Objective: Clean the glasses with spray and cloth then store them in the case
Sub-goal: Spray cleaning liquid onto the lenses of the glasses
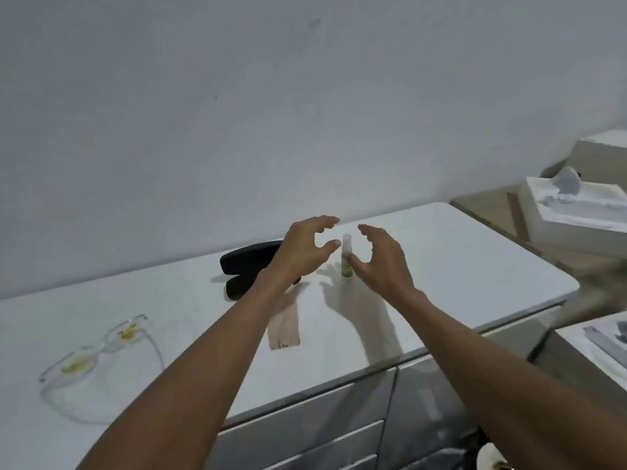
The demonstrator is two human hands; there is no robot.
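Note:
A small spray bottle (pixel 346 257) with a clear cap and green label stands upright on the white countertop (pixel 458 266). My left hand (pixel 302 252) hovers just to its left and my right hand (pixel 380 262) just to its right, both with fingers spread and curved, holding nothing. A black glasses case (pixel 246 261) lies open behind my left wrist. A pale pink cloth (pixel 284 327) lies flat under my left forearm. Clear-framed glasses (pixel 98 347) with yellowish smears on the lenses rest at the near left of the counter.
The counter backs onto a plain white wall. Grey drawers (pixel 322 432) sit below the front edge. White boxes with packaging (pixel 576 212) stand on a lower surface to the right, and another white surface (pixel 597 347) is at the near right.

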